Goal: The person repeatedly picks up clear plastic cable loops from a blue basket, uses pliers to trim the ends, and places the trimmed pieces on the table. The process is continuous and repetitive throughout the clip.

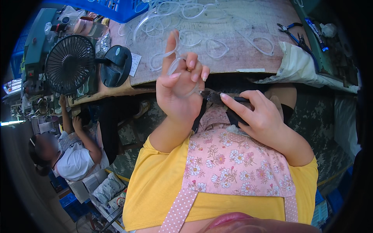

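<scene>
My left hand point(180, 83) is raised over the table's near edge, index finger stretched upward and the other fingers curled round a loop of clear thin tubing point(173, 66). A strand of that loop runs down past the palm toward a small shiny end. My right hand point(258, 110) is closed round dark-handled pliers point(213, 97), whose jaws point left and meet or nearly touch that end; I cannot tell whether they grip it. Above the lap, both hands are close together. More loops of clear tubing point(217, 48) lie loosely on the wooden table point(248, 64) beyond.
A black fan point(70, 64) stands at the left on its base point(116, 66). Blue-handled cutters point(289, 27) and other pliers point(305, 46) lie at the far right, near a white plastic sheet point(291, 64). A blue crate point(116, 9) is at the far edge. Another person point(77, 155) sits at the left.
</scene>
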{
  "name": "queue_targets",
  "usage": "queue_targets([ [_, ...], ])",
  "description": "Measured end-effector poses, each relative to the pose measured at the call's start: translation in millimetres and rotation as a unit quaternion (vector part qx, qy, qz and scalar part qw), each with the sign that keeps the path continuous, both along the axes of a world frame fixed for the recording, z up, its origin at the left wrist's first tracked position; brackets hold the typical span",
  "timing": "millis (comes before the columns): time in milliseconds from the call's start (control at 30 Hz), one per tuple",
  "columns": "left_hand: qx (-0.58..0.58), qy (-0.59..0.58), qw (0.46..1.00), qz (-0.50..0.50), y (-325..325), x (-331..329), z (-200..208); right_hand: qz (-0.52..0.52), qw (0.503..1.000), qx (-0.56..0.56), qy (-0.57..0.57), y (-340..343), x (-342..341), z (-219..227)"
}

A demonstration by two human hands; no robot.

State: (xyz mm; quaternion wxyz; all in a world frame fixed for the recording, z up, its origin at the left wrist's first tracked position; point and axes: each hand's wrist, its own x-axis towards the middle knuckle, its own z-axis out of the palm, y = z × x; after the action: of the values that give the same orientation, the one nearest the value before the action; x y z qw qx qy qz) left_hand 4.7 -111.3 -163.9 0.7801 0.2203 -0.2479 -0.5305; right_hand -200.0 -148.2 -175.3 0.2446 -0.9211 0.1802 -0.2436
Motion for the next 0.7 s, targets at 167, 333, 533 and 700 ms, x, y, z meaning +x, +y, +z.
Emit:
queue_targets([
  [167,0.031,0.054,0.997,-0.049,-4.1,2.1,2.4,-0.005,1.000,0.019,-0.019,-1.7,-1.5,-0.1],
  [333,0.024,0.061,0.997,-0.049,-4.6,1.6,3.3,-0.036,0.999,-0.001,-0.027,-1.4,-3.7,11.1],
  [533,0.018,0.063,0.997,-0.043,-3.9,0.8,0.6,-0.026,0.997,-0.065,0.010,1.7,0.9,11.5],
  [700,0.041,0.043,0.995,-0.077,-5.6,5.1,0.6,-0.023,0.993,-0.114,0.012,-2.5,0.3,3.4],
])
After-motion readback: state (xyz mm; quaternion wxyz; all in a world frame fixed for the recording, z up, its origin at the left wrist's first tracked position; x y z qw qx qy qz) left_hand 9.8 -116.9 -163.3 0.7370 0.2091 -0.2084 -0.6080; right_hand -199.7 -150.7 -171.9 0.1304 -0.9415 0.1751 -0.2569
